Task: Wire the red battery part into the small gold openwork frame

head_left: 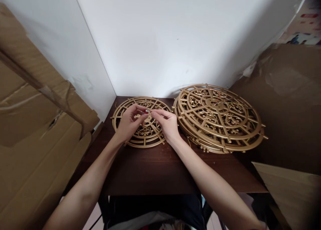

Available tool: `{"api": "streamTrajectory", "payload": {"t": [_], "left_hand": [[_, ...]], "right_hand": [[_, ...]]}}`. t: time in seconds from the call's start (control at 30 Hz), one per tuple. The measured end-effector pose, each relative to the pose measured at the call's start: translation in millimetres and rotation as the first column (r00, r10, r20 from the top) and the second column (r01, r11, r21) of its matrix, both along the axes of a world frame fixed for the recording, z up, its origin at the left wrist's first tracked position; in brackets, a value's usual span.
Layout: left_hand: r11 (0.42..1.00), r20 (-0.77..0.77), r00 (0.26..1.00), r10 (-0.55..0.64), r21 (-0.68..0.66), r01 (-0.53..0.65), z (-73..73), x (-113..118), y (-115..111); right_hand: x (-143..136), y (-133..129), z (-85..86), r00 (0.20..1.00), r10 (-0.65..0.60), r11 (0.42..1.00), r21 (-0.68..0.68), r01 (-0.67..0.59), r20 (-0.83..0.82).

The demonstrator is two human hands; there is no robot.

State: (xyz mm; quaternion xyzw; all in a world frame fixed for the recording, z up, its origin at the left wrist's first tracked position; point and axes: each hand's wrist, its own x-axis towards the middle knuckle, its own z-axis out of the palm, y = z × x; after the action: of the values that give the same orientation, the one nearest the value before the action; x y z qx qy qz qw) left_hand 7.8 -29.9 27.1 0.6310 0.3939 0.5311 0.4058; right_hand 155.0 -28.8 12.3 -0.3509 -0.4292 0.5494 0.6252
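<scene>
A gold openwork disc (144, 145) with scrollwork and radial bars lies flat on the dark wooden table. Over its centre, my left hand (129, 120) pinches a small red and white piece (146, 112) between thumb and fingers; its kind is too small to make out. My right hand (167, 123) is closed in a pinch right beside that piece, fingertips close to those of the left. What the right fingertips hold is hidden. Both hands cover parts of the disc.
Several similar gold discs form a stack (220, 119) on the right, with thin red, white and yellow wires on top. Cardboard (32, 129) stands at the left and a brown box (283, 112) at the right. A white wall (160, 46) rises behind the table (150, 176).
</scene>
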Motion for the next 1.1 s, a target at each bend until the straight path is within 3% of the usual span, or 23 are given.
{"api": "streamTrajectory", "payload": {"t": [0.23, 1.1], "left_hand": [[1.000, 0.003, 1.000, -0.012, -0.007, 0.012, 4.7, 2.1, -4.2], [0.998, -0.034, 0.998, -0.062, 0.028, 0.063, -1.3, -0.3, -3.2]], "right_hand": [[-0.3, -2.6, 4.5, 0.998, -0.008, 1.000, 0.014, 0.007, 0.056], [-0.6, -2.9, 4.3, 0.998, -0.013, 1.000, -0.002, 0.013, 0.069]]}}
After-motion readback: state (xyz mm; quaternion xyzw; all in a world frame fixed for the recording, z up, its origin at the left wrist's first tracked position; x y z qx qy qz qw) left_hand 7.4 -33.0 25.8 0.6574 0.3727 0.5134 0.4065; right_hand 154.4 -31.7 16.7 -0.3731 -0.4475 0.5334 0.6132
